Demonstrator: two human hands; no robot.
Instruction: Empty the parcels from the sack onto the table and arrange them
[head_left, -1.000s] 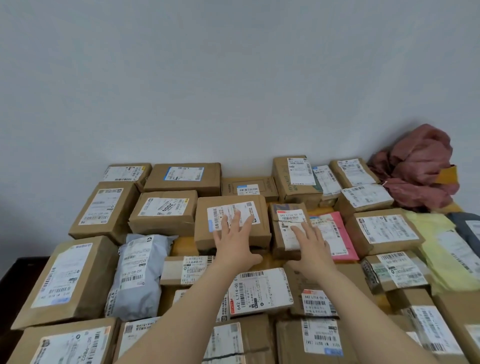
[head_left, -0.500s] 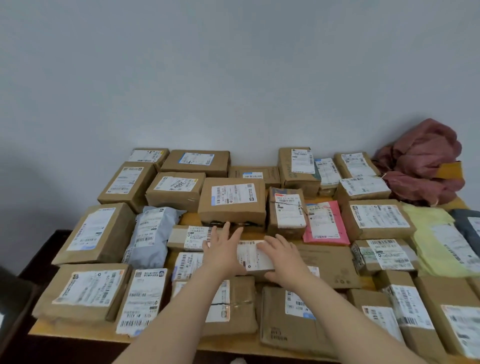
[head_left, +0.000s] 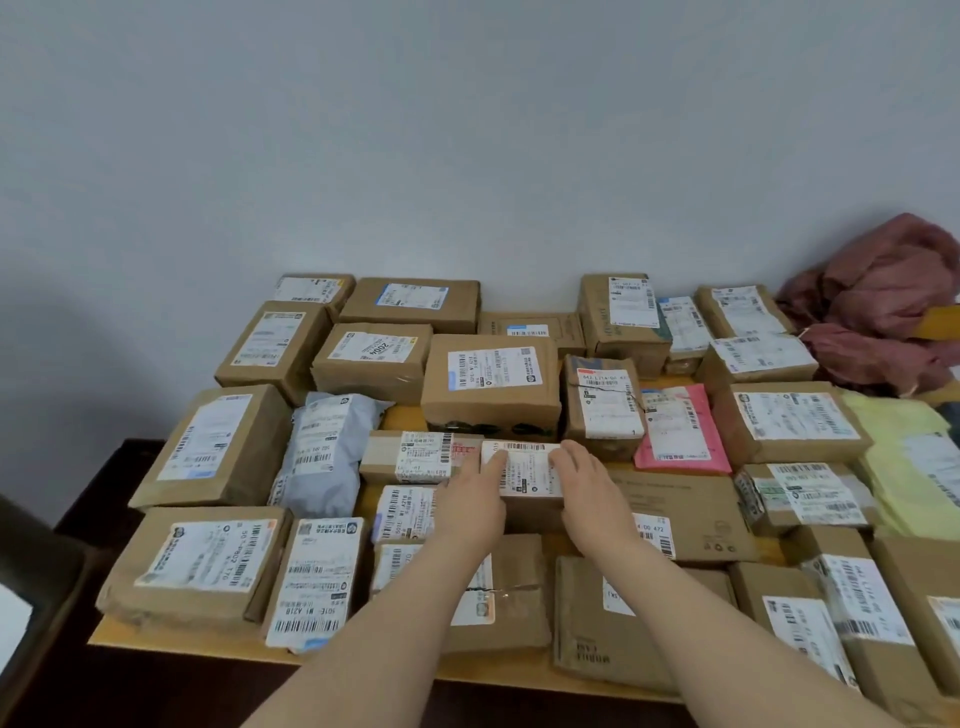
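Observation:
Brown cardboard parcels with white labels cover the wooden table (head_left: 197, 643) in rough rows. A small labelled box (head_left: 527, 475) lies in the middle row. My left hand (head_left: 470, 501) presses its left side and my right hand (head_left: 584, 488) presses its right side, fingers fairly straight along the box. The crumpled maroon sack (head_left: 883, 317) lies at the table's back right corner against the wall.
A grey plastic mailer (head_left: 324, 452) lies left of centre, a pink mailer (head_left: 678, 431) right of centre and a yellow mailer (head_left: 909, 457) at the far right. The grey wall runs behind the back row. Dark floor and a dark object (head_left: 31, 571) lie left of the table.
Both hands drew back from the far boxes toward me and now flank the small labelled box in the middle row. The view widened as my head pulled back.

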